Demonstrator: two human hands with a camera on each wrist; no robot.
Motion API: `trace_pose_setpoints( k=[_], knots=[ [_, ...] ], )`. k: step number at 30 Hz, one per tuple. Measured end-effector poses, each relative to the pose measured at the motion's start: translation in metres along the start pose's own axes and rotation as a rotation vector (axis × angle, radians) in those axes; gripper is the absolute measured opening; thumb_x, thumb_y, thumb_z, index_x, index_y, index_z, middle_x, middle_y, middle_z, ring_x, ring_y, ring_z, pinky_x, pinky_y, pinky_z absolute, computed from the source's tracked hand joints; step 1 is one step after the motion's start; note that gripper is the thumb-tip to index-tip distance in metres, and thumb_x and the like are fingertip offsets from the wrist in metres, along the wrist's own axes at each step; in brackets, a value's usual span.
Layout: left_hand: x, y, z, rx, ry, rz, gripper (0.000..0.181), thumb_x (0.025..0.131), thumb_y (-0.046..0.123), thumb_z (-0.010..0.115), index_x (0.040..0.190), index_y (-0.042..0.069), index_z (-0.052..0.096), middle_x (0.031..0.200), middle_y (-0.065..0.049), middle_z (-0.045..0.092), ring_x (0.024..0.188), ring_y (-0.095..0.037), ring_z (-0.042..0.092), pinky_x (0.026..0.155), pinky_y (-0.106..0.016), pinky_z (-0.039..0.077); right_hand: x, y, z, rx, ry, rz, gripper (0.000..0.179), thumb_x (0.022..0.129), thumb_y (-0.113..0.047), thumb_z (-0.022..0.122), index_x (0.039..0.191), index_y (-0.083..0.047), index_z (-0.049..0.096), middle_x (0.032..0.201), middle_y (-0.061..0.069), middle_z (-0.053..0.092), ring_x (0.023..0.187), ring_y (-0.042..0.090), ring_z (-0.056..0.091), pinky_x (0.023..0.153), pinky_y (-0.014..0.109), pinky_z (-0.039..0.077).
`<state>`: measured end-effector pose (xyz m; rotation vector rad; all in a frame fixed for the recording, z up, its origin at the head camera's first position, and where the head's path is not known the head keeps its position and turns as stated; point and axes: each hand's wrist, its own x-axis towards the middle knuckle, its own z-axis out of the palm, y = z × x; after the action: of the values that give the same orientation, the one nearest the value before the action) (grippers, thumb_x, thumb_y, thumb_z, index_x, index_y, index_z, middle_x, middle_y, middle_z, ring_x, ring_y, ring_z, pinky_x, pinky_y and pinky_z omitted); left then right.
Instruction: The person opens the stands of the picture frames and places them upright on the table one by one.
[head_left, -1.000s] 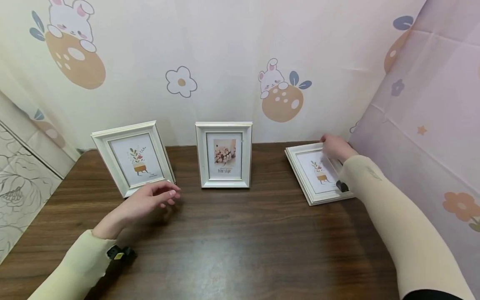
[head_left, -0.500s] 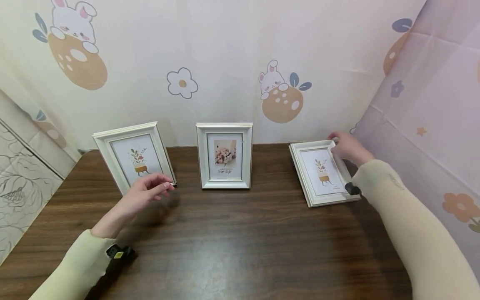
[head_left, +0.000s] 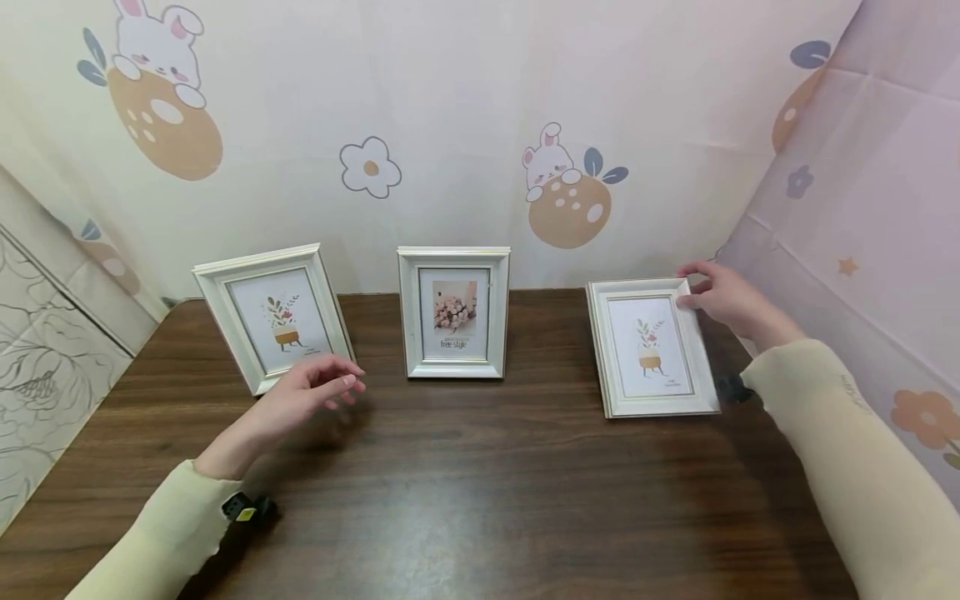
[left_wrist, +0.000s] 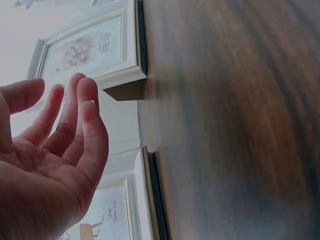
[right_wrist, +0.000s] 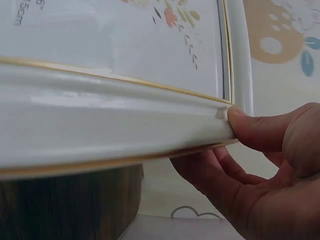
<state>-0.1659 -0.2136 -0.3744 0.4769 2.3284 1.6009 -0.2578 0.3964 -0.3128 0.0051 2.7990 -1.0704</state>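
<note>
At the right of the table, my right hand (head_left: 733,305) pinches the upper right corner of a white picture frame (head_left: 649,350) with a potted plant print. In the right wrist view, the thumb (right_wrist: 257,131) presses on the front of the frame and the other fingers curl behind it. That frame leans back, its top raised from the table. My left hand (head_left: 296,400) holds nothing, its fingers loosely bent, and it overlaps the lower right corner of a second plant-print picture frame (head_left: 279,317). A third picture frame (head_left: 453,313), with a flower bouquet print, stands upright in the middle.
The frames are near the back of a dark wooden table (head_left: 480,483). Behind it hangs a pale curtain (head_left: 450,100) printed with rabbits and flowers, and another printed cloth (head_left: 870,208) lines the right side.
My right hand has moved right and tilted the right picture frame up from lying nearly flat. The left hand has shifted only slightly; the other two frames stay standing.
</note>
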Motion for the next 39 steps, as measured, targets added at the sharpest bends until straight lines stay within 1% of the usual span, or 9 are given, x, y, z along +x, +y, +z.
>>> trace_pose_setpoints(
  k=[4, 9, 16, 18, 21, 24, 30, 33, 39],
  knots=[
    [-0.001, 0.001, 0.005, 0.002, -0.023, -0.012, 0.028, 0.103, 0.017, 0.057, 0.121, -0.005, 0.058, 0.112, -0.026, 0.065, 0.095, -0.031, 0.064, 0.080, -0.042, 0.056, -0.010, 0.000, -0.003, 0.028, -0.011, -0.017, 0.053, 0.099, -0.009, 0.061, 0.143, -0.001, 0.033, 0.125, 0.036, 0.049, 0.097, 0.033, 0.060, 0.081, 0.047, 0.054],
    [-0.001, 0.003, 0.012, 0.010, -0.070, -0.017, 0.027, 0.103, 0.017, 0.056, 0.119, -0.005, 0.059, 0.110, -0.024, 0.066, 0.094, -0.034, 0.065, 0.079, -0.043, 0.056, -0.023, -0.003, -0.003, 0.055, 0.001, -0.045, 0.054, 0.099, -0.010, 0.061, 0.144, -0.001, 0.033, 0.125, 0.033, 0.050, 0.094, 0.027, 0.062, 0.079, 0.045, 0.056],
    [-0.002, 0.004, 0.021, 0.033, -0.158, 0.018, 0.028, 0.104, 0.017, 0.055, 0.118, -0.006, 0.060, 0.110, -0.023, 0.067, 0.095, -0.037, 0.065, 0.078, -0.043, 0.056, -0.038, -0.008, 0.000, 0.094, 0.020, -0.089, 0.051, 0.100, -0.009, 0.060, 0.144, -0.006, 0.034, 0.125, 0.027, 0.049, 0.092, 0.021, 0.062, 0.077, 0.038, 0.058],
    [-0.002, 0.004, 0.023, 0.035, -0.179, 0.020, 0.027, 0.104, 0.017, 0.054, 0.117, -0.005, 0.060, 0.110, -0.022, 0.067, 0.095, -0.038, 0.065, 0.078, -0.043, 0.056, -0.044, -0.010, 0.001, 0.113, 0.035, -0.107, 0.050, 0.100, -0.009, 0.061, 0.143, -0.007, 0.035, 0.126, 0.025, 0.048, 0.092, 0.017, 0.063, 0.076, 0.034, 0.058],
    [-0.003, 0.004, 0.026, 0.043, -0.214, 0.013, 0.026, 0.104, 0.018, 0.054, 0.117, -0.004, 0.061, 0.110, -0.020, 0.067, 0.095, -0.036, 0.065, 0.077, -0.043, 0.056, -0.052, -0.014, 0.003, 0.125, 0.069, -0.148, 0.049, 0.099, -0.010, 0.062, 0.141, -0.006, 0.038, 0.126, 0.020, 0.049, 0.092, 0.007, 0.062, 0.075, 0.028, 0.057],
    [-0.004, 0.004, 0.028, 0.056, -0.260, 0.004, 0.025, 0.105, 0.019, 0.053, 0.117, -0.001, 0.062, 0.110, -0.017, 0.068, 0.095, -0.034, 0.065, 0.078, -0.041, 0.056, -0.059, -0.017, 0.005, 0.109, 0.112, -0.181, 0.048, 0.098, -0.013, 0.065, 0.139, -0.007, 0.040, 0.123, 0.016, 0.050, 0.092, -0.002, 0.061, 0.074, 0.023, 0.056],
    [-0.005, 0.004, 0.030, 0.085, -0.343, 0.016, 0.023, 0.105, 0.017, 0.051, 0.117, 0.001, 0.063, 0.107, -0.014, 0.069, 0.095, -0.033, 0.065, 0.079, -0.036, 0.054, -0.070, -0.022, 0.012, 0.128, 0.173, -0.179, 0.049, 0.097, -0.022, 0.067, 0.139, -0.012, 0.044, 0.123, 0.010, 0.050, 0.095, -0.007, 0.058, 0.075, 0.017, 0.053],
    [-0.006, 0.004, 0.030, 0.093, -0.356, 0.025, 0.024, 0.105, 0.017, 0.052, 0.118, 0.000, 0.063, 0.107, -0.013, 0.070, 0.094, -0.033, 0.065, 0.078, -0.035, 0.054, -0.073, -0.025, 0.015, 0.155, 0.200, -0.187, 0.047, 0.096, -0.019, 0.068, 0.138, -0.015, 0.046, 0.122, 0.007, 0.050, 0.095, -0.008, 0.058, 0.075, 0.015, 0.053],
    [-0.004, 0.001, 0.027, 0.101, -0.334, 0.011, 0.025, 0.105, 0.017, 0.051, 0.120, -0.001, 0.062, 0.109, -0.013, 0.069, 0.096, -0.032, 0.065, 0.079, -0.036, 0.054, -0.078, -0.028, 0.021, 0.226, 0.256, -0.247, 0.044, 0.094, -0.005, 0.068, 0.134, -0.012, 0.051, 0.115, -0.003, 0.052, 0.092, -0.006, 0.062, 0.071, 0.016, 0.054]
  ],
)
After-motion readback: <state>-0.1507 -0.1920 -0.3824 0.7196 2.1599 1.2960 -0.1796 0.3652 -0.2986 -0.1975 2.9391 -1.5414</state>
